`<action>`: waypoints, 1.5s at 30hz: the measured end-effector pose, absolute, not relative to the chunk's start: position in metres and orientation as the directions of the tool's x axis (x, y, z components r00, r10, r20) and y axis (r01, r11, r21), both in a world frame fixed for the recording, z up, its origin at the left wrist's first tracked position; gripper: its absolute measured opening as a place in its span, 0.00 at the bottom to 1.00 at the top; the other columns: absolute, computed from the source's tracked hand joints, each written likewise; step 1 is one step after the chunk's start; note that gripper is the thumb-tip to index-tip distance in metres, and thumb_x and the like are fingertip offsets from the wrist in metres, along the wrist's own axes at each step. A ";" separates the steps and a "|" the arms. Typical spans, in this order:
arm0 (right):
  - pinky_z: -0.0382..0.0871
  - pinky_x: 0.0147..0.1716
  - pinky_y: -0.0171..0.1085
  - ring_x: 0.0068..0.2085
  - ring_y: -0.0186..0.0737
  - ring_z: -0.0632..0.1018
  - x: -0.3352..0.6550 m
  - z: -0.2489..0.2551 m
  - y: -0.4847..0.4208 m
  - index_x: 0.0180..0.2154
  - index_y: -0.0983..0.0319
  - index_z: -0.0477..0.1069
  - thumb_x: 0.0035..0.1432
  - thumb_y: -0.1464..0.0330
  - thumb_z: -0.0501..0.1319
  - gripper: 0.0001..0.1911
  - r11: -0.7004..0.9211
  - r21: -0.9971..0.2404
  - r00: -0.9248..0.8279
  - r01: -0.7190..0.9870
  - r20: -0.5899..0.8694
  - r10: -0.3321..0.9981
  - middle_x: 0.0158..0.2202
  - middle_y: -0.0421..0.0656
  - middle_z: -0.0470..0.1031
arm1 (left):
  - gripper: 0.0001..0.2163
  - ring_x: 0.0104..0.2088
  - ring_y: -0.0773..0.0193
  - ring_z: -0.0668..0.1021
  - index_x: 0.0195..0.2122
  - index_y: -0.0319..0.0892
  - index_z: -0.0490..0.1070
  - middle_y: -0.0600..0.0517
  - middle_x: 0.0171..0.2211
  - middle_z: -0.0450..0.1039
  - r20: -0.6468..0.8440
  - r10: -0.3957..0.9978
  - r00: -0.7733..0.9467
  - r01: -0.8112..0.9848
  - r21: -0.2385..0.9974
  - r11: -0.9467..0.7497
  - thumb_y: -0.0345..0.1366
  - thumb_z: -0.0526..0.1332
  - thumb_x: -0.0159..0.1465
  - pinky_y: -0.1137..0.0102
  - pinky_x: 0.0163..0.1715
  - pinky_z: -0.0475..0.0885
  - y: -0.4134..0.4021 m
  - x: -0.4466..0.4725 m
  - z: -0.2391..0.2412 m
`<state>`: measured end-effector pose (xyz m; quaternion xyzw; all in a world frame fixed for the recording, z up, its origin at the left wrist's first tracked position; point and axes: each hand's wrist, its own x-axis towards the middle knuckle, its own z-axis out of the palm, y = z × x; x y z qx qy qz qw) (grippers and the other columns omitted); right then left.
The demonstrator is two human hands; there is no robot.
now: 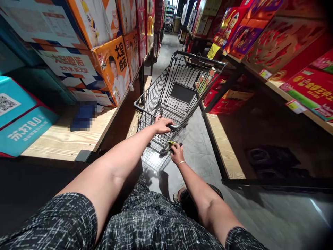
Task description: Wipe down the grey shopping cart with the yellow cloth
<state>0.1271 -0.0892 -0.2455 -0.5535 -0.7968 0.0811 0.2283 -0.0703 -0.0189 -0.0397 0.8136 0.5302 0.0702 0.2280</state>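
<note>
A dark wire shopping cart (156,86) stands at an angle in the aisle, and no goods show in its basket. My left hand (163,125) is closed over the grey rim at the cart's near end. Lower and to the right, my right hand (177,153) is held beside the cart's near corner, apart from the rim. Its fingers are closed round a small yellow-green and black object (171,142), too small to name and partly hidden by the fingers.
Orange drink cartons (111,69) are stacked on the left wooden shelf (85,139), with a blue-green box (23,118) nearer me. Red gift boxes (309,86) fill the right shelf. Grey floor (170,48) runs down the aisle between them.
</note>
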 end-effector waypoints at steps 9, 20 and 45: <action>0.58 0.57 0.49 0.57 0.50 0.69 0.115 -0.096 -0.059 0.50 0.56 0.75 0.54 0.69 0.59 0.21 0.536 -0.411 -0.274 0.738 0.544 0.794 0.56 0.49 0.69 | 0.16 0.59 0.52 0.69 0.48 0.49 0.72 0.52 0.50 0.74 -0.007 0.905 0.426 0.810 0.449 -0.378 0.33 0.59 0.57 0.47 0.69 0.41 -0.050 -0.078 -0.049; 0.57 0.55 0.49 0.49 0.46 0.71 0.156 -0.054 0.056 0.41 0.61 0.78 0.52 0.70 0.56 0.16 0.263 -0.374 -0.137 0.890 0.331 0.934 0.47 0.46 0.74 | 0.14 0.56 0.53 0.70 0.46 0.50 0.73 0.54 0.45 0.75 0.028 0.897 0.441 0.763 0.514 -0.391 0.39 0.63 0.57 0.48 0.69 0.36 -0.082 -0.090 -0.052; 0.53 0.64 0.56 0.63 0.54 0.63 0.122 -0.119 -0.031 0.51 0.58 0.69 0.53 0.69 0.57 0.21 0.446 -0.601 -0.053 0.663 0.557 0.829 0.58 0.51 0.63 | 0.22 0.54 0.56 0.70 0.37 0.46 0.74 0.54 0.43 0.77 0.078 0.934 0.349 0.793 0.506 -0.339 0.45 0.42 0.75 0.50 0.66 0.44 -0.046 -0.074 -0.061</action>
